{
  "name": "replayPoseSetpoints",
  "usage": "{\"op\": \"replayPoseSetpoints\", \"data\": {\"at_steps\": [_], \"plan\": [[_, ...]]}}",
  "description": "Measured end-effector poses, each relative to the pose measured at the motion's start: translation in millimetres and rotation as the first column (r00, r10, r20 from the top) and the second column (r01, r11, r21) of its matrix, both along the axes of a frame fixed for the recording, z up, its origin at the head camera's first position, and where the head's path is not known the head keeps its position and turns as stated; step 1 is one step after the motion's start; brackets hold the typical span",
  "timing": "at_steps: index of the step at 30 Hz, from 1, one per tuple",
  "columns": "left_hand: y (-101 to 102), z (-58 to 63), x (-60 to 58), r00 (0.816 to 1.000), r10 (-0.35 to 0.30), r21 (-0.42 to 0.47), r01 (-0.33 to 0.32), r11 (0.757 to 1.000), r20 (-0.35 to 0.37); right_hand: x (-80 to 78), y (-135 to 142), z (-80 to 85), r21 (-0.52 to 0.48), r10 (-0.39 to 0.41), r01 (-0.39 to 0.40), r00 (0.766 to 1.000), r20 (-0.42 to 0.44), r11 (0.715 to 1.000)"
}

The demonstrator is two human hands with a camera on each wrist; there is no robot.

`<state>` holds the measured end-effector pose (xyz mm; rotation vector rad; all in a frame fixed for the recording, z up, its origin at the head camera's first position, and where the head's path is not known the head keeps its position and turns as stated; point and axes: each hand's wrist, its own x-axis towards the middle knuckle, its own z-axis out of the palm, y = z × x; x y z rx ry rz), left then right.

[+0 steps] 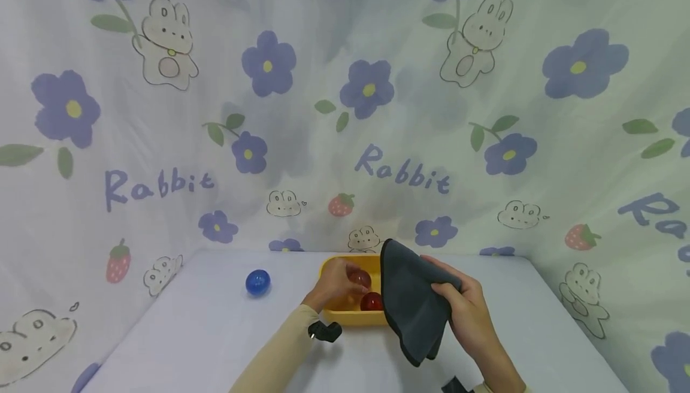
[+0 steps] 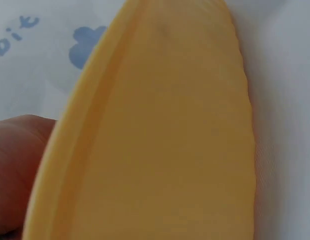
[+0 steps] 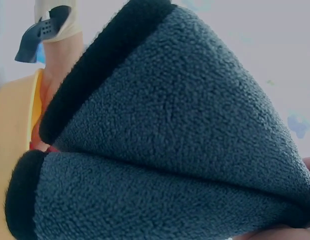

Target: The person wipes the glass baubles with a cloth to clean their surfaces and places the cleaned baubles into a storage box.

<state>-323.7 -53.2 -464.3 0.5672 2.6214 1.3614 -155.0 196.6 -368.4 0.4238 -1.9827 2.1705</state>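
Observation:
My left hand (image 1: 335, 284) reaches over the left rim of a yellow tray (image 1: 356, 319), its fingers and thumb around a shiny red ball (image 1: 360, 278). A second red ball (image 1: 371, 302) lies nearer the tray's front wall. The left wrist view is mostly filled by the tray's outer wall (image 2: 170, 130), with part of the left hand (image 2: 20, 170) behind the rim. On the right, my right hand (image 1: 468, 306) grips a dark grey cloth (image 1: 412, 297) by its upper corner. The cloth (image 3: 170, 100) hangs in folds with a black edge and covers the tray's right part in the head view.
A blue ball (image 1: 258, 283) sits on the white table (image 1: 205, 333), left of the tray. Behind the table hangs a white curtain (image 1: 307, 159) printed with rabbits and flowers. Black wrist devices (image 1: 325, 331) are worn on both arms.

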Motion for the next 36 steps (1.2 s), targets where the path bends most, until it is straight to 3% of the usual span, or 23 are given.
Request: {"op": "replayPoseSetpoints", "data": {"at_steps": [6,10,15,18,21,28,32,36], "plan": [[0,1.5,0.1,0.999,-0.005,0.005,0.005,1.0,0.039,-1.4,1,1.4,-0.003,0.001,-0.001,1.0,-0.022,1.0],[1,5.8,-0.4,0.999,0.025,-0.025,-0.024,0.999,0.045,-3.4,2,1.5,-0.006,0.007,-0.007,0.999,-0.036,1.0],[-4,16.0,1.1,0.996,0.075,-0.02,-0.074,0.997,0.048,-3.8,2,-0.2,-0.006,0.008,-0.008,0.999,-0.043,1.0],[-15,26.4,2.0,0.995,0.102,-0.033,-0.102,0.994,0.009,-3.8,2,-0.1,-0.002,0.003,-0.003,1.0,-0.03,1.0],[-34,38.4,3.4,0.992,0.126,-0.032,-0.127,0.991,-0.032,-4.3,2,1.9,-0.006,-0.001,0.001,1.0,-0.008,1.0],[-97,65.2,14.5,0.974,0.176,0.026,-0.174,0.984,-0.14,-7.2,2,9.9,-0.034,-0.018,0.02,0.999,0.04,0.999],[-132,65.5,23.2,0.955,0.246,0.043,-0.243,0.969,-0.167,-7.2,6,10.3,-0.059,-0.038,0.044,0.994,0.099,0.997],[-164,54.0,31.8,0.927,0.337,0.067,-0.33,0.941,-0.164,-7.7,9,7.1,-0.105,-0.025,0.04,0.989,0.144,0.994]]}}
